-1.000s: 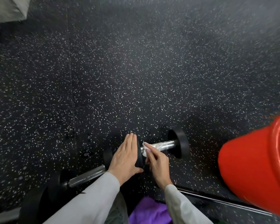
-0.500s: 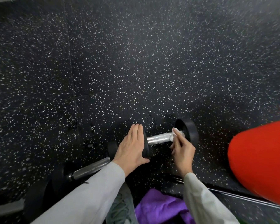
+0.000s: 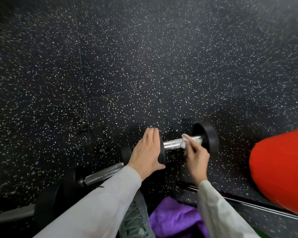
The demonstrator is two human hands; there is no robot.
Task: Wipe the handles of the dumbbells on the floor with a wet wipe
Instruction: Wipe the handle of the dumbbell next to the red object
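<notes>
Covering everything: black speckled floor [image 3: 162, 66]

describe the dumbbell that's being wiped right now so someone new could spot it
Start at the big red tub on the right; the dumbbell lies just left of it. Unlike the neighbouring dumbbells, its handle has a white wipe on it.

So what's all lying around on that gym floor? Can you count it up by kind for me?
Dumbbells: 3, one being wiped, a second to its left, a third at the lower left edge
Wet wipes: 1
Red containers: 1
Purple cloths: 1
Metal bars: 1
Total: 7
</notes>
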